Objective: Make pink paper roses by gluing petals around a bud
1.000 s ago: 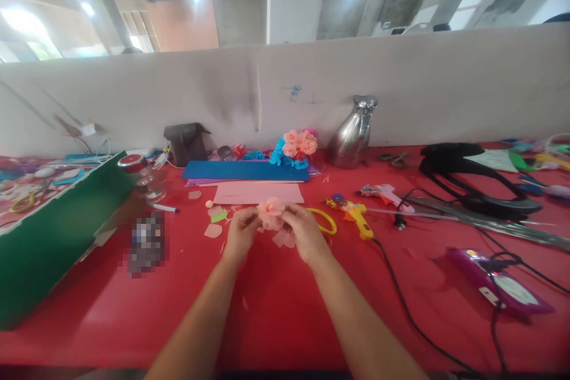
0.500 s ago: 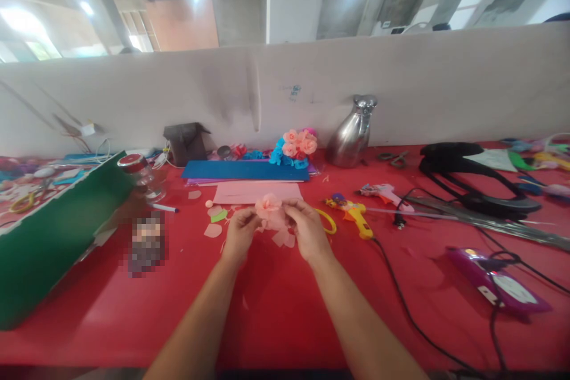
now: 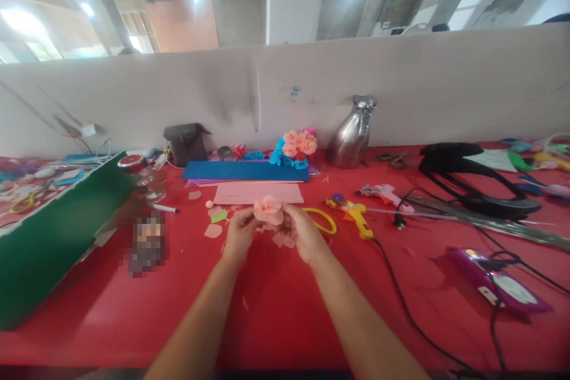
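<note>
A peach paper flower (image 3: 268, 210) is held up over the red table between my two hands. My left hand (image 3: 241, 233) pinches its left side with thumb and fingers. From the right, my right hand (image 3: 304, 231) has its fingers curled around the flower's edge and underside. Loose peach paper petals (image 3: 213, 231) lie to the left of my left hand, beside a green paper scrap (image 3: 219, 217). More petals (image 3: 283, 240) lie beneath the flower, partly covered by my hands. Behind it lies a pink paper sheet (image 3: 258, 193).
Right of my hands are a yellow glue gun (image 3: 356, 217), a pink glue gun (image 3: 387, 195) and a purple power strip (image 3: 501, 282) with cords. A steel jug (image 3: 351, 133) and finished paper flowers (image 3: 299, 145) stand behind. A green board (image 3: 66, 237) borders the left, near a jar (image 3: 142, 175).
The flower has tilted and turned between my hands, so its open face shows more. My right hand's fingers have shifted lower around it. My left hand stays nearly in place.
</note>
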Motion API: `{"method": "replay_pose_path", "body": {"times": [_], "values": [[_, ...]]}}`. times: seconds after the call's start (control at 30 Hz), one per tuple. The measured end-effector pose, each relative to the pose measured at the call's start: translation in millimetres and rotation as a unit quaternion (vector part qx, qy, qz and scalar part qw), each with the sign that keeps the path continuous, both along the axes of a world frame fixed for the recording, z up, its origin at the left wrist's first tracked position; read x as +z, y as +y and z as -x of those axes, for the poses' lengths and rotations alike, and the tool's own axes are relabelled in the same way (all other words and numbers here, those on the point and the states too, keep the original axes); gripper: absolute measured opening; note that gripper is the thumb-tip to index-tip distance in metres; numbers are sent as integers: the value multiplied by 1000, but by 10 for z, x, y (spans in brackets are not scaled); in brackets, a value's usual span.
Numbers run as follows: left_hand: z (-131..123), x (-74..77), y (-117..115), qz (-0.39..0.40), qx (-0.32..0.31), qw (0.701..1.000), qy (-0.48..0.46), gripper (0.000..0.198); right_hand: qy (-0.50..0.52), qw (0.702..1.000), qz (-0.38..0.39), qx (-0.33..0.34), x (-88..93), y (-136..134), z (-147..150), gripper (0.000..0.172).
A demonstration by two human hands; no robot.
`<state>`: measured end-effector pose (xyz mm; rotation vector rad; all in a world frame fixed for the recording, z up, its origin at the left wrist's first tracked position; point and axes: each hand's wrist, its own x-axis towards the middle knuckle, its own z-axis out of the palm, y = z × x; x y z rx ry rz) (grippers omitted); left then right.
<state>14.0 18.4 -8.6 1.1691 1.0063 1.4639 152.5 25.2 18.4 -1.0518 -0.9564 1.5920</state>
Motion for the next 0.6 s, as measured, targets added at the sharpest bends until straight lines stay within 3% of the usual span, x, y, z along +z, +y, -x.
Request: {"method": "replay_pose_path", "body": {"times": [0.13,0.37,0.6], "values": [[-1,11,-17,-2,-15,1000,6,11,-29,999,-14,-2,66,-35,0,23],[-5,-7,-26,-17,-19,998,54,12,-34,998,-46,-19,57,-21,-11,32],[10,24,-19,-50,-15,993,110,13,-14,999,-31,-36,67,-30,-8,30]]}}
